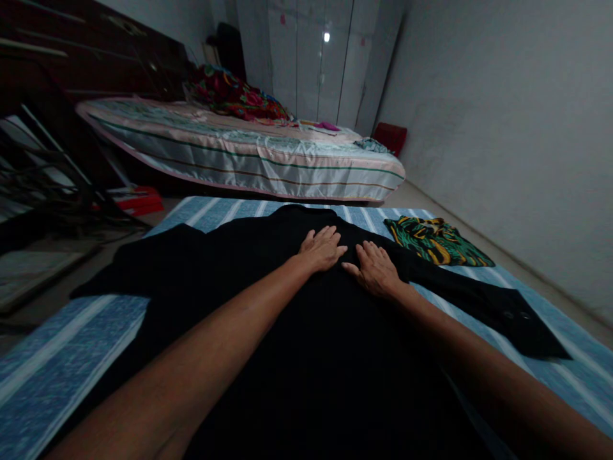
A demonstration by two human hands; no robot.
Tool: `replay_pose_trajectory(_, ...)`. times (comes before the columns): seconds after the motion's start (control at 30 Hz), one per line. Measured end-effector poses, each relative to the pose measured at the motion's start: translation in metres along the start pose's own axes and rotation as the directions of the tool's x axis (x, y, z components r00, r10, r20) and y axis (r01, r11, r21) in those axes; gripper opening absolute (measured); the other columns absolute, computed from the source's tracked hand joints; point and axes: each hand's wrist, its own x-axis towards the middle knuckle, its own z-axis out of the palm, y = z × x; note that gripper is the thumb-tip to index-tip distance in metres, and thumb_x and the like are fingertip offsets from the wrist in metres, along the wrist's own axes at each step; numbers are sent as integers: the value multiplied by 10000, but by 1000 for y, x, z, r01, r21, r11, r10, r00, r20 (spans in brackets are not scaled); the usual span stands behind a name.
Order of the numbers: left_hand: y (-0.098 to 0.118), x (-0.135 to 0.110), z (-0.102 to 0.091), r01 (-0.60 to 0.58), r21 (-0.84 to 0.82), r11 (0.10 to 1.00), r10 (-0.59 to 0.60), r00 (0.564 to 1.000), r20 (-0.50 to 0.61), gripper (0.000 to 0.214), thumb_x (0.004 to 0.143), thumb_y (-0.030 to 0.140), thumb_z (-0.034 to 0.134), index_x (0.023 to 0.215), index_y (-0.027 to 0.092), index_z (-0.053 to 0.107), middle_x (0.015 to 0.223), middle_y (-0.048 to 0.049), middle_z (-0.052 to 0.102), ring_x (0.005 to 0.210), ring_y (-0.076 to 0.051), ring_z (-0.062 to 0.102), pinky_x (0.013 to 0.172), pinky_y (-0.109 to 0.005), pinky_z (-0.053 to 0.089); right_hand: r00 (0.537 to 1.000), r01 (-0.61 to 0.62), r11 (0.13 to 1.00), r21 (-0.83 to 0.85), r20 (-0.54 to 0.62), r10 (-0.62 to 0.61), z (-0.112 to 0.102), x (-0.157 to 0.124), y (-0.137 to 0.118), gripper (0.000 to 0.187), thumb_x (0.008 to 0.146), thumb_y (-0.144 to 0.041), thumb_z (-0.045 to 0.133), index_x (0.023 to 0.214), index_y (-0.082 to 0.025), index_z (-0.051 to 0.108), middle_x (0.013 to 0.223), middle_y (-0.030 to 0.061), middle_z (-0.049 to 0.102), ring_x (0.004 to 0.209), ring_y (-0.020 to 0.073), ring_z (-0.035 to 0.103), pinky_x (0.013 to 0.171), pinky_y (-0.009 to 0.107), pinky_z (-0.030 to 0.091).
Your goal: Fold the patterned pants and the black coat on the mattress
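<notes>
A black long-sleeved garment (249, 319) lies spread flat on a blue-and-white striped mat (71, 345), its sleeves stretched out to the left and right. My left hand (322, 248) rests palm down on the upper middle of the garment, fingers stretched out. My right hand (374, 268) lies flat beside it, also palm down with fingers apart, almost touching the left. Neither hand holds anything.
A folded green, yellow and black patterned cloth (433, 239) lies on the mat at the right. Beyond the mat sits a low mattress (249, 156) with colourful bedding (234, 96). Dark furniture and a frame stand left; a grey wall runs along the right.
</notes>
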Motion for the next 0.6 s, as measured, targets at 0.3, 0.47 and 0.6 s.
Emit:
replay_pose_trajectory(0.3, 14, -9, 10, 47, -1, 999, -46, 991, 123, 634, 912, 554, 223, 1430, 191, 266, 1538, -93, 166, 1417, -231, 106, 1115, -488, 138, 1000, -19, 999, 37, 14, 18, -3, -23, 0, 749, 908, -623, 216, 1382, -64, 369, 1441, 212, 349, 1355, 308, 269, 1079, 446, 196)
replay_pose_trajectory(0.47, 36, -26, 7, -7, 49, 999, 5, 999, 46, 568, 938, 472, 207, 1428, 191, 267, 1541, -95, 158, 1417, -217, 104, 1119, -468, 131, 998, 54, 992, 118, -52, -48, -21, -65, -17, 741, 897, -630, 264, 1373, -76, 389, 1442, 201, 354, 1360, 319, 251, 1095, 455, 171)
replay_pose_trajectory(0.6, 57, -45, 14, -36, 62, 997, 30, 996, 89, 571, 942, 452, 199, 1431, 165, 268, 1531, -104, 194, 1411, -221, 137, 1110, -474, 153, 1000, -13, 978, 208, 11, 11, -26, -99, -22, 751, 893, -638, 277, 1377, -72, 370, 1450, 202, 340, 1366, 309, 242, 1090, 468, 184)
